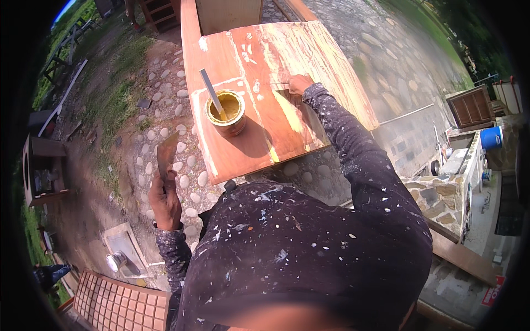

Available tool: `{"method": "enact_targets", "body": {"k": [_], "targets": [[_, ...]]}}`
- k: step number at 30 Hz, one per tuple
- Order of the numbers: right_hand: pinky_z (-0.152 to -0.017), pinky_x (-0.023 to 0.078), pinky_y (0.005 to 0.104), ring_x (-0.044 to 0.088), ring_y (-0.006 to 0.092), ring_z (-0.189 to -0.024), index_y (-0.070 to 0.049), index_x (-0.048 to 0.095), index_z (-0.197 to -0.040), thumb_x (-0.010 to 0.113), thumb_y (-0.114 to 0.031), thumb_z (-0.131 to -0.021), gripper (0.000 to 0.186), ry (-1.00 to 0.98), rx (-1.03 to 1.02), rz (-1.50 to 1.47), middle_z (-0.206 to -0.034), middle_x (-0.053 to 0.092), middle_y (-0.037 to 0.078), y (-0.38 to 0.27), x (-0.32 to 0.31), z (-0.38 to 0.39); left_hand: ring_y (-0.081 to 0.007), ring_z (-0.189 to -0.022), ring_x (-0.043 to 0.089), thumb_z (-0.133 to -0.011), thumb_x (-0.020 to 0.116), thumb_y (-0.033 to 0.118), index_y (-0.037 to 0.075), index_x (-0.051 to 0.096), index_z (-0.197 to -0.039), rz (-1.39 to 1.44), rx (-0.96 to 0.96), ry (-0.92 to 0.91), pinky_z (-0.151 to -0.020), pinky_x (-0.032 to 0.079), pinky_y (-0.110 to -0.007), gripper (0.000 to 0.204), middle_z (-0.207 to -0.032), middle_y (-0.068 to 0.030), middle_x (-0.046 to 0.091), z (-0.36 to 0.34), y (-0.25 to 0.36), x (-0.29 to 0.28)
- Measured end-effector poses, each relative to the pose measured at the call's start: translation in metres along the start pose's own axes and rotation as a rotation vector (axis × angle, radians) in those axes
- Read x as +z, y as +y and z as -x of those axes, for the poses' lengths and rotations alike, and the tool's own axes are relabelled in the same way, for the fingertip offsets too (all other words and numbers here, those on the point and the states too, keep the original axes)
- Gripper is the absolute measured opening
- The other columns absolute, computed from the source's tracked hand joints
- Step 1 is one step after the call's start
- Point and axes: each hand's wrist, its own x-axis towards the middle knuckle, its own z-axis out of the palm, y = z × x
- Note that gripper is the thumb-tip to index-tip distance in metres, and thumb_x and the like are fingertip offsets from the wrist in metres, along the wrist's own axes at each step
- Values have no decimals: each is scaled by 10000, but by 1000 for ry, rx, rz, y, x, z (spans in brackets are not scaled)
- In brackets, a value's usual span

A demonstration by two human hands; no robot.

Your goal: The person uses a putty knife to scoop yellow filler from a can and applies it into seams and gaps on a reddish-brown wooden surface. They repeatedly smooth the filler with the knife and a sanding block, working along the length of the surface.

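A reddish wooden panel (256, 144) lies before me, streaked with pale yellow filler, most heavily over its right half. My right hand (300, 84) is closed at the panel's surface, on a putty knife (281, 86) whose thin blade edge meets the wood; its handle is hidden by the fingers. A round tub (228, 129) of yellow-brown filler stands on the panel's left part, with a flat stick (210, 88) leaning up out of it. Left of the panel, over the stony ground, my left hand (165, 201) grips a flat, stained scraper (166, 153), blade pointing up.
Wooden frame rails (191, 27) extend beyond the panel. A gridded wooden door (118, 298) lies at the lower left, near a white-rimmed can (116, 261). On the right are a stone-faced wall (441, 204), a blue drum (491, 138) and a plank (464, 256). Cobbles cover the ground.
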Motion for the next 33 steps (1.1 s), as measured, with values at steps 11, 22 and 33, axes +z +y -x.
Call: {"method": "enact_targets", "body": {"k": [11,22,33], "targets": [[-955,424,582,639,317,-1008,-322,681,-1226,639,-203,-776,468,-152,-117,39,-1042,708,79,-22,22,29,-154,-917,603,-1018,560,146,-20,616,-1200,-59,-58,-59,-843,473,-302,252,-988,-92,676,10,13,23],[-1063,301,595,557,274,-1155,-261,665,-1248,555,-105,-855,437,19,87,-93,-1141,680,18,-70,71,228,-125,-828,551,-1024,558,176,14,626,-1198,-49,174,-252,-750,448,-283,247,-927,-47,652,-22,8,15],[-1050,459,369,599,310,-1163,-133,640,-1302,573,24,-894,442,385,104,-627,-1282,643,102,-108,1,313,-79,-722,534,-1040,525,358,23,615,-1183,149,81,-468,-654,436,-240,375,-932,-32,671,-28,19,18]]}}
